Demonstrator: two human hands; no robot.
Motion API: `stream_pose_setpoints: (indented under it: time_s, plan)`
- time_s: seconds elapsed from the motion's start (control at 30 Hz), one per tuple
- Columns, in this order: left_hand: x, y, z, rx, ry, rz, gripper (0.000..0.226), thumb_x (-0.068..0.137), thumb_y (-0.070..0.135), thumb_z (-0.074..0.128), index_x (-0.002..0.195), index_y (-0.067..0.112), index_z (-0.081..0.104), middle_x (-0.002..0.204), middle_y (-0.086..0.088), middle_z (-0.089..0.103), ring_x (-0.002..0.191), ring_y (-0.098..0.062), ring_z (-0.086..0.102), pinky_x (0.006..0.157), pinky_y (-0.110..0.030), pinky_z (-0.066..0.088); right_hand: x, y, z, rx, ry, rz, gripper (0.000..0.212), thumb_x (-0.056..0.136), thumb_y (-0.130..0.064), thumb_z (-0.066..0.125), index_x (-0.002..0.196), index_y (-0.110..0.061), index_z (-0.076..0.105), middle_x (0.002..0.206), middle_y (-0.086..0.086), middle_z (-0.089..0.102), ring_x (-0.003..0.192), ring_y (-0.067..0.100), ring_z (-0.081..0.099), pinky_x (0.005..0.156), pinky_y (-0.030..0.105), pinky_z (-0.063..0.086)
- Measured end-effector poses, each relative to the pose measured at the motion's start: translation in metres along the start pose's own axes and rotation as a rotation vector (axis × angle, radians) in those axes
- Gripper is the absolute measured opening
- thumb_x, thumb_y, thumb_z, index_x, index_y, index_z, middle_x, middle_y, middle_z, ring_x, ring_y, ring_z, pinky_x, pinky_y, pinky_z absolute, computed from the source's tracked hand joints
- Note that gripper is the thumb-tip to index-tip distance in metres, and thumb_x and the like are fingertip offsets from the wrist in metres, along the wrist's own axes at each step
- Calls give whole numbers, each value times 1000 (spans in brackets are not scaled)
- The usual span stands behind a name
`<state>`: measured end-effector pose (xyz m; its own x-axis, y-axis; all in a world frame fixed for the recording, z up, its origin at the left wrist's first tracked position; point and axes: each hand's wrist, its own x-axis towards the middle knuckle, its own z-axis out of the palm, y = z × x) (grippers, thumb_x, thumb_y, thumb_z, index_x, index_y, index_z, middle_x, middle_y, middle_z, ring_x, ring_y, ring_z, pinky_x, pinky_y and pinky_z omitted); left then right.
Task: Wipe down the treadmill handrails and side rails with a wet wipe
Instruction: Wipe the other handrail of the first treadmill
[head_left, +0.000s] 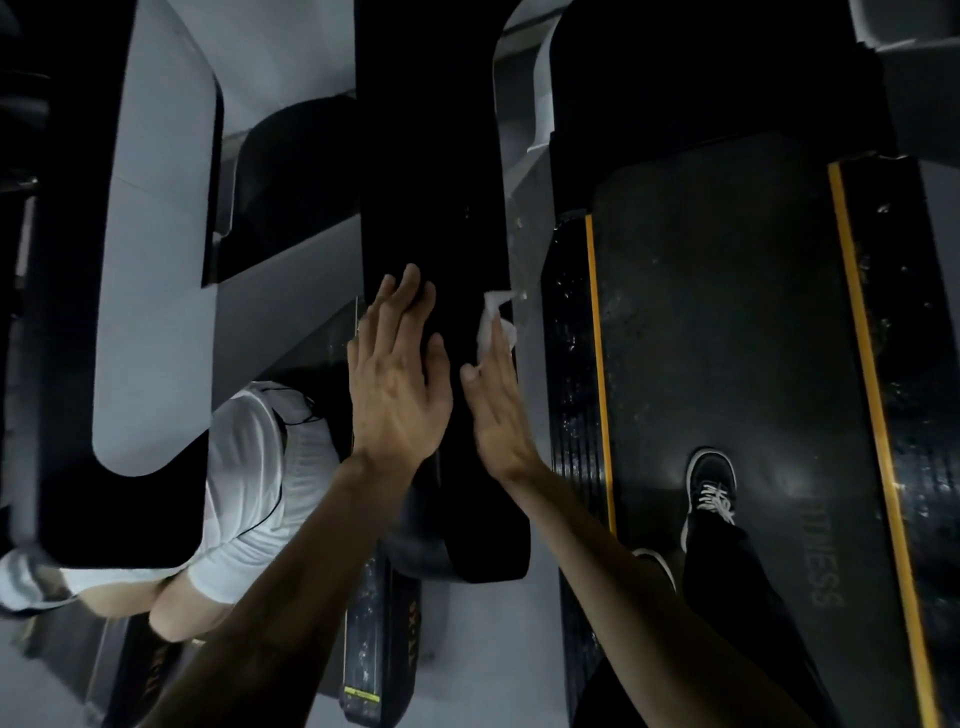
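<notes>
Under the right hand's (498, 410) straight fingers, a wet wipe (493, 327) is pressed to the black handrail (441, 197), while the flat left hand (397, 384) steadies alongside.

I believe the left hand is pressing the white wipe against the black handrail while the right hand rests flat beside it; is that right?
Not quite: the head view shows the right hand pressing the wipe against the handrail, while the left hand rests flat beside it.
</notes>
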<state>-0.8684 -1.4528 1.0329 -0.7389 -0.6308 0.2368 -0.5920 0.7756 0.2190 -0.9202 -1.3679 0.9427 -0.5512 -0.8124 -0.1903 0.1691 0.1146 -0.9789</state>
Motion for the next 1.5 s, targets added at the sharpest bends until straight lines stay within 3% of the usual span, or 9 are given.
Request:
stream_pose_setpoints:
  time_s: [0.2,0.43,0.67,0.77,0.9,1.07,1.2,1.37,1.5]
  plan:
    - [7,-1,2,37,44,-9,38,102,19,45,135,7,59,148,-7,53,137,-25,46,107,-46,40,3,-5,7,-17,-15,-115,59,110,-39,24,162,-28,-2,171,-11,-9,157,9,-12,128,53,-3]
    - [11,3,0,20,29,-25,47,101,25,48,144,6,51,150,-9,48,134,-26,47,111,-45,39,32,6,-9,110,-49,86,76,98,-73,24,161,-42,-5,166,-26,-14,148,-12,-17,126,39,-5]
    - [12,0,2,6,-57,-15,60,103,28,45,158,6,34,169,-9,22,158,-24,14,126,-53,20,-13,6,0,155,-34,93,66,108,-46,30,163,-32,-4,166,-27,-14,151,-6,-18,127,39,-7]
    - [11,-1,2,0,-37,-7,58,101,24,50,155,6,38,167,-10,28,157,-25,20,125,-53,22,5,5,0,110,-19,57,69,105,-57,27,163,-36,-3,166,-27,-12,152,-3,-17,127,45,-7]
    - [12,-1,2,8,-25,-21,57,100,25,51,153,6,42,166,-9,31,156,-24,22,125,-48,23,36,-2,-8,138,-9,44,87,92,-83,21,163,-37,-1,166,-26,-12,151,-6,-16,122,29,-8]
    - [14,1,1,18,-34,-32,55,102,30,47,151,6,45,165,-8,33,155,-23,25,124,-49,24,32,16,-8,172,-32,133,74,101,-70,25,162,-40,-4,168,-21,-13,151,-6,-18,128,50,-5]
    - [14,1,0,31,-49,-37,55,102,32,46,151,6,45,165,-7,33,154,-24,25,123,-50,25,5,22,-2,218,-20,148,74,102,-62,33,163,-39,-2,169,-21,-5,153,-4,-8,129,50,4]
    - [16,4,0,42,-50,-55,54,100,33,46,148,7,48,164,-6,35,153,-25,28,120,-51,30,31,2,-4,140,-23,29,78,99,-71,27,163,-36,-1,169,-21,-9,152,-6,-15,126,37,-6]
    - [17,4,-2,53,-48,-53,54,99,34,47,145,7,50,161,-6,38,149,-27,34,117,-53,34,63,9,-12,178,-14,88,72,101,-68,24,162,-40,0,170,-18,-9,154,1,-16,128,51,-5]
